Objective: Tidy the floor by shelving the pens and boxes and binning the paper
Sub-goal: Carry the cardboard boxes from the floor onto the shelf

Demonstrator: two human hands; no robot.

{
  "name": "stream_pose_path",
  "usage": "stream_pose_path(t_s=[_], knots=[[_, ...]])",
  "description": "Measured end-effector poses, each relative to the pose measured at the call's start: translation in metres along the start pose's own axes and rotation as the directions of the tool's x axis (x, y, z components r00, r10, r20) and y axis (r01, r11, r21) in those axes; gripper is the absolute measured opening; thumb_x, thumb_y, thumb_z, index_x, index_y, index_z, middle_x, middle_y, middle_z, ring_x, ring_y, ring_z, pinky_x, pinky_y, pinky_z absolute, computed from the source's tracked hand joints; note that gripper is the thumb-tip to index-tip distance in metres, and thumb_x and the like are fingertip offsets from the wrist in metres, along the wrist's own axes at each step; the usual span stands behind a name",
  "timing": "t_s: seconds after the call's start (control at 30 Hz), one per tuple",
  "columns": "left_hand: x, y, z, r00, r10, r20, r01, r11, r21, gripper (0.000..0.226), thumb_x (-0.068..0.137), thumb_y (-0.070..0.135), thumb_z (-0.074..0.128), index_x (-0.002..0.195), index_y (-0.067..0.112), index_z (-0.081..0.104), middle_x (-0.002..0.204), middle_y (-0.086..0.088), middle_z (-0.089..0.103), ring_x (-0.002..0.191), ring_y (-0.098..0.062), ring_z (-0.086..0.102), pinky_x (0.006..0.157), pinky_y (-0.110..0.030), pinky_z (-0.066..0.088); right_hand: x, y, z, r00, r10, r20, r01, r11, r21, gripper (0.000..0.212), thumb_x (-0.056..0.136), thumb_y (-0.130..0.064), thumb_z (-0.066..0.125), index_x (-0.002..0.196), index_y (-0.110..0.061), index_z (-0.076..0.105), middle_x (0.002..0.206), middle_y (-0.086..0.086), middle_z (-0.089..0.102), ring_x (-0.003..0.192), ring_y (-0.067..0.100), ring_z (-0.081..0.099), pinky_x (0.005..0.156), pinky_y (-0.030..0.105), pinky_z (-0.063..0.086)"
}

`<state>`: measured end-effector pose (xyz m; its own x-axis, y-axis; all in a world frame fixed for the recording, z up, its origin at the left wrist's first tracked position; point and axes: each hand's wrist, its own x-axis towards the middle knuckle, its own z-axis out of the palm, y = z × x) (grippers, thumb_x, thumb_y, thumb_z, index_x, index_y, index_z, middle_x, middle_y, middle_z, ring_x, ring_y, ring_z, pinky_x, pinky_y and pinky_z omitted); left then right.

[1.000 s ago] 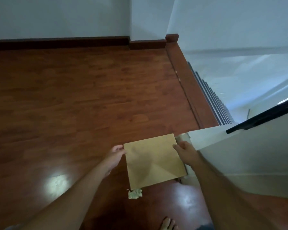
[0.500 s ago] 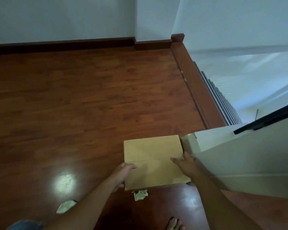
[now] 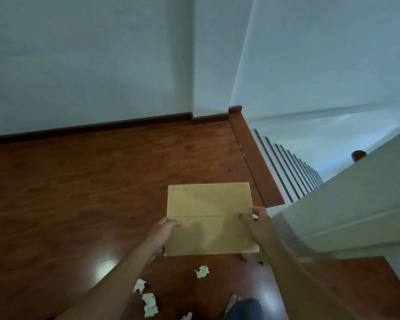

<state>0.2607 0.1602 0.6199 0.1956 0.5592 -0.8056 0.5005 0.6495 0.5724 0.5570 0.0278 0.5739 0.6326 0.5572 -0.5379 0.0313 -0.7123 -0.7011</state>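
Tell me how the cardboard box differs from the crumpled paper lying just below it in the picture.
The cardboard box is tan with flat faces and straight edges; the crumpled paper is whitish and wrinkled into a ragged lump. The box looks far larger than the paper. The box is gripped by the left hand and right hand; the paper lies untouched on the floor. Both stand out pale against the dark wood.

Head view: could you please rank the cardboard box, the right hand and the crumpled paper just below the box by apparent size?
1. cardboard box, clearly largest.
2. right hand.
3. crumpled paper, smallest as seen; lying farther away on the floor, its true size is unsure.
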Motion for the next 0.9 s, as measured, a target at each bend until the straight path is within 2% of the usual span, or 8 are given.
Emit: stream_pose_path(t_s=[0.1, 0.17, 0.23, 0.33, 0.5, 0.67, 0.8, 0.9], knots=[[-0.050, 0.023, -0.032, 0.997, 0.062, -0.041, -0.060, 0.997, 0.044, 0.055, 0.080, 0.057, 0.077, 0.121, 0.022, 0.072, 0.118, 0.000, 0.078, 0.103, -0.022, 0.074, 0.090, -0.042, 0.058, -0.059, -0.051, -0.029, 0.999, 0.035, 0.019, -0.037, 0.997, 0.072, 0.072, 0.081, -0.048, 0.088, 0.129, -0.015, 0.047, 0.125, 0.003, 0.057, 0.109, 0.023, 0.065, 0.084, 0.041, 0.057], [-0.062, 0.024, -0.059, 0.994, 0.107, -0.037, -0.104, 0.993, 0.061, 0.073, 0.067, 0.067, 0.078, 0.128, 0.028, 0.070, 0.121, 0.000, 0.079, 0.106, -0.025, 0.076, 0.098, -0.051, 0.061, -0.091, -0.074, -0.045, 0.999, 0.045, 0.012, -0.046, 0.995, 0.087, 0.081, 0.072, -0.068, 0.087, 0.119, -0.009, 0.056, 0.114, 0.004, 0.066, 0.102, 0.023, 0.070, 0.073, 0.034, 0.056], [-0.092, 0.032, -0.078, 0.991, 0.122, -0.057, -0.119, 0.991, 0.063, 0.062, 0.067, 0.066, 0.075, 0.119, 0.031, 0.071, 0.114, -0.002, 0.079, 0.104, -0.027, 0.076, 0.092, -0.048, 0.060, -0.120, -0.092, -0.055, 1.000, 0.002, -0.012, -0.001, 0.999, 0.043, 0.085, 0.071, -0.082, 0.076, 0.108, -0.008, 0.059, 0.096, 0.000, 0.067, 0.084, 0.017, 0.067, 0.063, 0.026, 0.050], [-0.160, 0.042, -0.091, 0.986, 0.145, -0.087, -0.141, 0.989, 0.050, 0.037, 0.072, 0.064, 0.073, 0.097, 0.036, 0.071, 0.110, -0.006, 0.076, 0.102, -0.031, 0.072, 0.079, -0.044, 0.052, -0.179, -0.111, -0.059, 1.000, 0.000, -0.009, 0.001, 0.999, 0.051, 0.055, 0.090, -0.060, 0.070, 0.110, -0.011, 0.057, 0.099, -0.001, 0.065, 0.085, 0.010, 0.062, 0.059, 0.023, 0.042], [-0.206, 0.043, -0.117, 0.964, 0.266, -0.023, -0.262, 0.960, 0.097, 0.030, 0.088, 0.055, 0.070, 0.095, 0.025, 0.072, 0.107, -0.006, 0.075, 0.104, -0.030, 0.070, 0.078, -0.043, 0.048, -0.237, -0.097, -0.050, 0.995, -0.026, -0.101, 0.034, 0.996, 0.080, 0.064, 0.080, -0.068, 0.069, 0.105, -0.012, 0.050, 0.098, 0.000, 0.053, 0.085, 0.014, 0.057, 0.057, 0.018, 0.045], [-0.227, 0.030, -0.147, 0.939, 0.314, 0.138, -0.337, 0.920, 0.198, 0.037, 0.085, 0.059, 0.070, 0.094, 0.023, 0.071, 0.106, -0.003, 0.077, 0.108, -0.029, 0.069, 0.079, -0.045, 0.044, -0.332, -0.087, -0.027, 0.968, 0.109, -0.226, -0.061, 0.976, 0.207, 0.062, 0.094, -0.053, 0.071, 0.128, -0.007, 0.047, 0.106, -0.008, 0.052, 0.103, 0.019, 0.064, 0.082, 0.038, 0.058], [-0.253, 0.025, -0.152, 0.911, 0.311, 0.270, -0.378, 0.892, 0.247, 0.033, 0.081, 0.062, 0.067, 0.088, 0.030, 0.071, 0.107, -0.004, 0.077, 0.108, -0.031, 0.071, 0.081, -0.047, 0.051, -0.401, -0.083, -0.020, 0.929, 0.165, -0.333, -0.065, 0.954, 0.293, 0.043, 0.100, -0.041, 0.070, 0.118, -0.008, 0.051, 0.108, -0.003, 0.051, 0.103, 0.018, 0.062, 0.087, 0.040, 0.058], [-0.270, 0.018, -0.143, 0.883, 0.323, 0.341, -0.427, 0.854, 0.298, 0.035, 0.077, 0.063, 0.066, 0.087, 0.030, 0.071, 0.105, -0.004, 0.078, 0.107, -0.032, 0.071, 0.086, -0.052, 0.056, -0.443, -0.062, -0.020, 0.887, 0.232, -0.400, -0.080, 0.929, 0.361, 0.062, 0.097, -0.047, 0.071, 0.132, -0.005, 0.042, 0.123, 0.001, 0.047, 0.114, 0.022, 0.060, 0.097, 0.043, 0.056]])
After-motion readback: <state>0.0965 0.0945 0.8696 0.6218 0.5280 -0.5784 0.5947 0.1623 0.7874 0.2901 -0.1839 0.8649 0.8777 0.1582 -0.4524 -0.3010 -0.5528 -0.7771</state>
